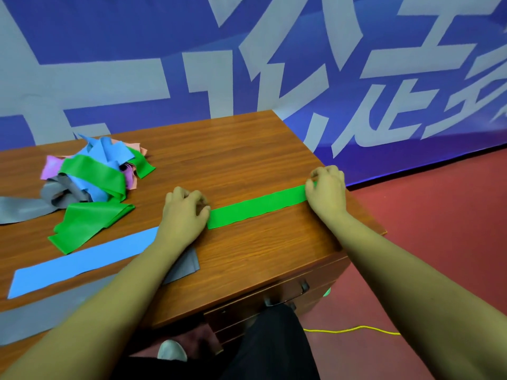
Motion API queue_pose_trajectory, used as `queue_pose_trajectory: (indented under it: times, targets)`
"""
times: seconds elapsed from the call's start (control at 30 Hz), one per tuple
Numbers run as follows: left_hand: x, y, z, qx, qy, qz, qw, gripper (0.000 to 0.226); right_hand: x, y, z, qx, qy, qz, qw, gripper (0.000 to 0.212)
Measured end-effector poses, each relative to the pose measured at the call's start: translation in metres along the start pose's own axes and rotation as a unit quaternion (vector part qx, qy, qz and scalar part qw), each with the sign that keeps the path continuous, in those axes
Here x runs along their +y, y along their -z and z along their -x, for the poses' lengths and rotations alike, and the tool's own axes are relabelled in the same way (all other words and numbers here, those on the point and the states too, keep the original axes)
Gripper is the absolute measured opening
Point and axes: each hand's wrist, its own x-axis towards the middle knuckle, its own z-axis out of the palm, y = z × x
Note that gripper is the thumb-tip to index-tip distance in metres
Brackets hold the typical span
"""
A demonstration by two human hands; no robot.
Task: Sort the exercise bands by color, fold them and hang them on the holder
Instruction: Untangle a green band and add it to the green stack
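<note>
Your forearms (pixel 406 283) stretch forward across the desk (pixel 247 149), knuckles up. Your left hand (pixel 186 212) pinches one end of the flat green band (pixel 258 205) with curled fingers. Your right hand (pixel 326 190) pinches the other end near the desk's right edge. A blue band (pixel 82 261) and a grey band (pixel 41 316) lie flat to the left, near a tangled pile (pixel 90 174). The banner (pixel 137 37) carries large white characters, cropped and unreadable.

Green band (pixel 258 205) flat at right; blue band (pixel 82 263) and grey band (pixel 49 311) flat, parallel, near left; tangled mixed-colour pile (pixel 90 174) behind
</note>
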Motion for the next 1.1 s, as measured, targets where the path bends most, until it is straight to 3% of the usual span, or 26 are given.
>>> queue_pose_trajectory:
  times: [0.23,0.47,0.63,0.83,1.0,1.1]
  targets:
    - [-0.057,0.055,-0.017,0.043,0.058,-0.033,0.997,0.013,-0.118,-0.029,0.022,-0.157,0.12,-0.101,0.975,0.027]
    - [-0.132,0.104,-0.016,0.075,0.101,-0.087,0.988,0.028,-0.238,-0.076,0.043,-0.224,0.183,-0.153,0.945,0.029]
    - [-0.169,0.106,-0.034,0.08,0.138,-0.05,0.986,0.038,-0.296,-0.117,0.045,-0.273,0.204,-0.158,0.927,0.036]
    - [-0.207,0.108,-0.061,0.077,0.148,-0.008,0.986,0.049,-0.338,-0.158,0.052,-0.278,0.226,-0.201,0.912,0.034]
    - [-0.214,0.115,-0.056,0.132,0.092,-0.013,0.987,0.032,-0.347,-0.178,0.06,-0.245,0.227,-0.211,0.919,0.021]
    - [-0.207,0.125,-0.049,0.167,0.099,-0.011,0.981,0.027,-0.346,-0.164,0.055,-0.249,0.202,-0.236,0.917,0.017]
